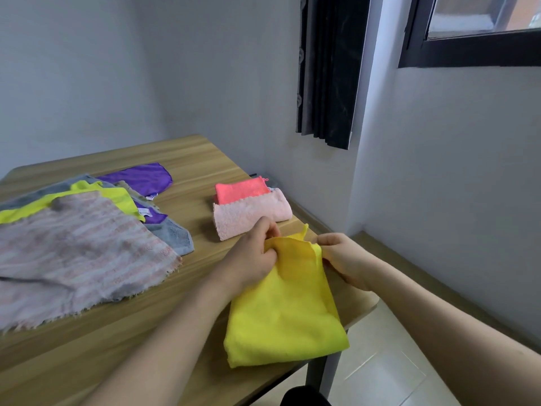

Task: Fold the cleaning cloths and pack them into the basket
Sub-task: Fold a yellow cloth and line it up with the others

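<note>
A yellow cloth (285, 312) lies folded over near the table's right front edge. My left hand (253, 256) pinches its far left corner, and my right hand (345, 259) grips the far right corner; both corners are lifted slightly off the wood. Just beyond my hands sit two folded cloths side by side: a pale pink one (248, 216) and a coral one (241, 190) behind it. No basket is in view.
A loose pile of unfolded cloths covers the table's left side: a pink-and-grey striped one (79, 253) on top, lime green (117, 197), grey (175, 234) and purple (143, 177) ones beneath. The wooden table (190, 159) ends close to the right wall; a dark curtain (328, 68) hangs behind.
</note>
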`<state>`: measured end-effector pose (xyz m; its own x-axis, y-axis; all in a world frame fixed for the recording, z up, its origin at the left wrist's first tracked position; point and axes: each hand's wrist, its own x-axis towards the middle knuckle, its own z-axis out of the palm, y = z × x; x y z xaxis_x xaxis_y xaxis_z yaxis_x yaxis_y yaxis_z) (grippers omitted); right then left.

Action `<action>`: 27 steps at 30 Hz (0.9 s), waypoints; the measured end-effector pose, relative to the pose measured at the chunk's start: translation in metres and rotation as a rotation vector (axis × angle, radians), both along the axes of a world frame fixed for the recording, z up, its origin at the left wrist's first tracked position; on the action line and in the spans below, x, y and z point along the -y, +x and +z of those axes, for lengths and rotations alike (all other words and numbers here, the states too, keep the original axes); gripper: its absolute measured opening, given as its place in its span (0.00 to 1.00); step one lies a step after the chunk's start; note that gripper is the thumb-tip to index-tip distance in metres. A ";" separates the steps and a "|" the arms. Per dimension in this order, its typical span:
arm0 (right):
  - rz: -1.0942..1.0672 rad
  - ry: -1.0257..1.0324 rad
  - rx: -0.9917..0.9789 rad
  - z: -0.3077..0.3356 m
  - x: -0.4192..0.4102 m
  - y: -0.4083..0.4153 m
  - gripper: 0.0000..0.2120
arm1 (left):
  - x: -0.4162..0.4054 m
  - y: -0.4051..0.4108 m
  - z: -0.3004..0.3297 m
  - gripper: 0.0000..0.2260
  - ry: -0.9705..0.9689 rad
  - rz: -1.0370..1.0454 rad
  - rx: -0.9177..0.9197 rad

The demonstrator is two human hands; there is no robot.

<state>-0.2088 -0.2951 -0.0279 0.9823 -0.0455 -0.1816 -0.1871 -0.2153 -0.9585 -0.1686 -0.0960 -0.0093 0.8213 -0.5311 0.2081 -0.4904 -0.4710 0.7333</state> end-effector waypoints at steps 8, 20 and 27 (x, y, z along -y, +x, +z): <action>-0.037 0.102 -0.035 -0.006 0.010 0.001 0.14 | 0.010 0.009 -0.029 0.06 0.056 0.038 -0.013; -0.014 0.190 -0.046 -0.006 0.011 0.009 0.06 | 0.003 0.003 -0.030 0.05 0.157 -0.013 0.112; -0.062 0.175 -0.002 -0.006 0.007 0.008 0.10 | 0.002 -0.005 -0.016 0.11 0.337 0.037 0.195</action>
